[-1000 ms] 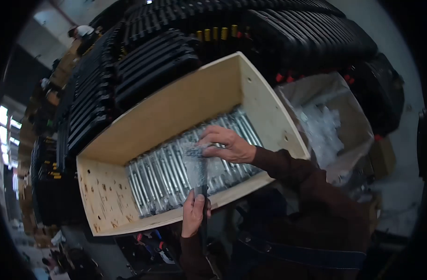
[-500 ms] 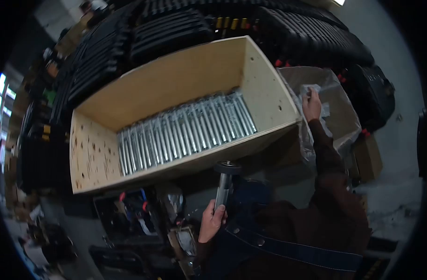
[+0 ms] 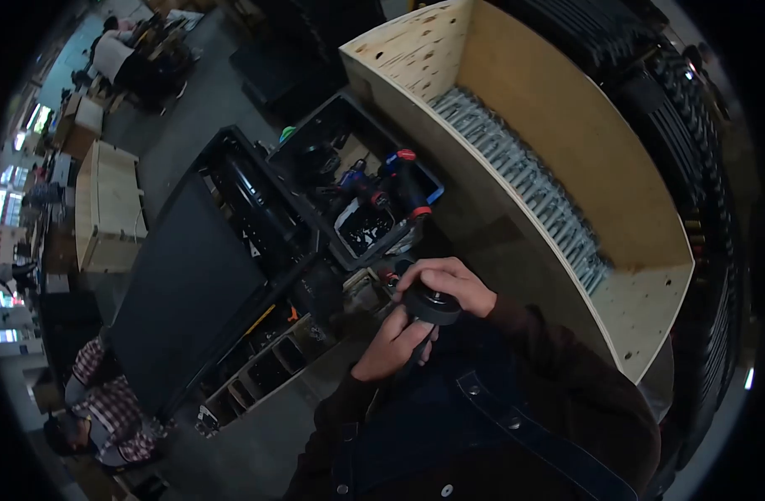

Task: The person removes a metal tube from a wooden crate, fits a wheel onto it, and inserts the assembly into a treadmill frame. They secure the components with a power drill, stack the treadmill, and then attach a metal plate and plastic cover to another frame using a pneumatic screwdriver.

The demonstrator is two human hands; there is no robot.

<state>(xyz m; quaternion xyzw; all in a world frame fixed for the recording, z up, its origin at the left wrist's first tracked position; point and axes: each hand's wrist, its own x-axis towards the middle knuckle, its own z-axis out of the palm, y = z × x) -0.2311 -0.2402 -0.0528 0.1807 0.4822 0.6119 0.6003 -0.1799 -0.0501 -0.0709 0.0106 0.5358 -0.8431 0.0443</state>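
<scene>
The right hand (image 3: 459, 288) curls, partly closed, over the top of a black disc-shaped end piece (image 3: 433, 307), its thumb lying across the metal centre; the left hand (image 3: 392, 344) closes around the shaft just below. The piece is near, in front of the apron. A firm lower grip and level, even pressure above would best keep the disc from tilting. Beyond, slightly left, lie power tools (image 3: 411, 188); far right, a plywood crate (image 3: 558, 108) holds metal rods (image 3: 524, 171).
</scene>
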